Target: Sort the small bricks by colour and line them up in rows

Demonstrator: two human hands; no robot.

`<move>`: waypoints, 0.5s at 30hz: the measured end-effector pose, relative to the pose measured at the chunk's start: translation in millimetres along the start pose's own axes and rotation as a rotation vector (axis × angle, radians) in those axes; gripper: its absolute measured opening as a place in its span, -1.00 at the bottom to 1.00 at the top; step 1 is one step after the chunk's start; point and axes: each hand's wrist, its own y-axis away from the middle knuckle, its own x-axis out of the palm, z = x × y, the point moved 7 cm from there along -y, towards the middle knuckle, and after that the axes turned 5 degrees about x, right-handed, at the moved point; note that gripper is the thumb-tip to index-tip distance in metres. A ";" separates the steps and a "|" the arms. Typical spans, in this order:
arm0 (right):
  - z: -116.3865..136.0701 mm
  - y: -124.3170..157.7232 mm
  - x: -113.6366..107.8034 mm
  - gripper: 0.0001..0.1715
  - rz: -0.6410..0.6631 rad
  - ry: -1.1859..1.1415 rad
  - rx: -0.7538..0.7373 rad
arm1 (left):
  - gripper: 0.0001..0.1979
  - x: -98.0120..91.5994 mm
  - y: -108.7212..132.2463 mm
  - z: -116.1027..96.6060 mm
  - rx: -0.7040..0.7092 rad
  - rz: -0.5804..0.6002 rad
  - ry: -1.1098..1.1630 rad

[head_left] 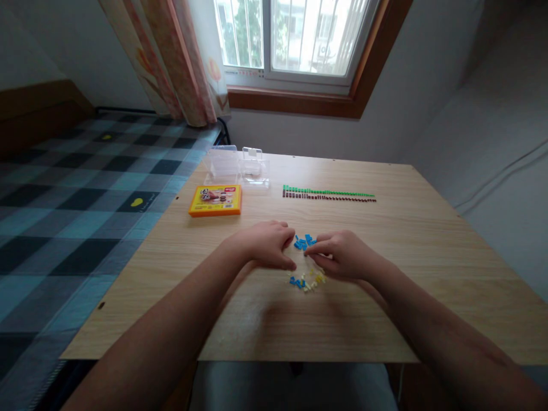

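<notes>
Small blue building bricks (303, 243) lie in a loose pile between my two hands. My left hand (269, 244) rests at the pile's left side, thumb and curved fingers apart, with nothing seen between them. From the right, my right hand (340, 254) reaches in with its fingers drawn together at the pile's edge. A tiny dark spot shows at its fingertips; whether that is a held piece is too small to make out. Nearer to me are a few more blue bricks (297, 282) and scattered pale yellow bricks (309, 287).
Farther back on the wooden table (428, 274) run a row of green bricks (327, 192) and a row of dark red bricks (327, 197). A yellow-orange box (216, 201) and open clear plastic cases (252, 171) stand at the back left. A checked bed (85, 200) adjoins the left edge.
</notes>
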 end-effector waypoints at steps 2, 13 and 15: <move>-3.3 0.1 -6.2 -0.75 -0.047 0.002 0.029 | -0.56 0.6 1.4 -1.8 0.008 0.006 -0.014; 39.7 5.3 7.7 -0.72 0.172 -0.066 -0.214 | -0.64 -0.4 0.6 3.3 0.031 0.003 0.029; 42.7 6.0 11.2 -0.71 0.188 -0.041 -0.240 | -0.65 0.1 -0.2 5.1 0.035 0.001 0.026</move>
